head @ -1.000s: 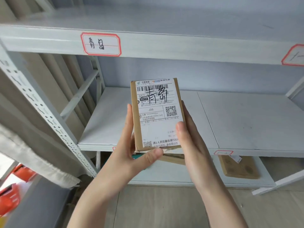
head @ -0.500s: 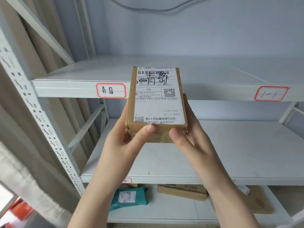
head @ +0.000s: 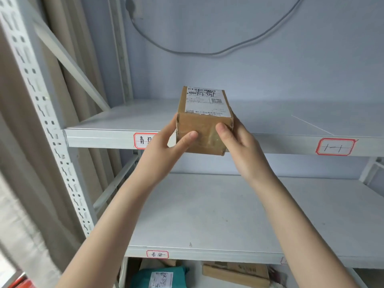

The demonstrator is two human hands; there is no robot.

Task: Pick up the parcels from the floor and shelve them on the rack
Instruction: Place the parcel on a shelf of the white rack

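Observation:
A small brown cardboard parcel (head: 204, 121) with a white shipping label on top is held level at the front edge of the upper shelf (head: 116, 123) of a grey metal rack. My left hand (head: 166, 146) grips its left side with the thumb on the near face. My right hand (head: 241, 146) grips the right side, thumb also on the near face. The parcel's far end reaches over the shelf board; whether it rests on the board cannot be told.
A red-bordered handwritten tag (head: 143, 140) sits on the shelf edge, partly behind my left hand; another tag (head: 335, 146) is to the right. The middle shelf (head: 207, 215) lies below. On the bottom level lie a teal bag parcel (head: 160, 277) and a flat brown box (head: 236, 273). A perforated upright (head: 52, 129) stands left.
Both hands have raised the parcel from the middle shelf level to the upper shelf and tipped it flat, pushing it forward over the shelf edge. My view has tilted up.

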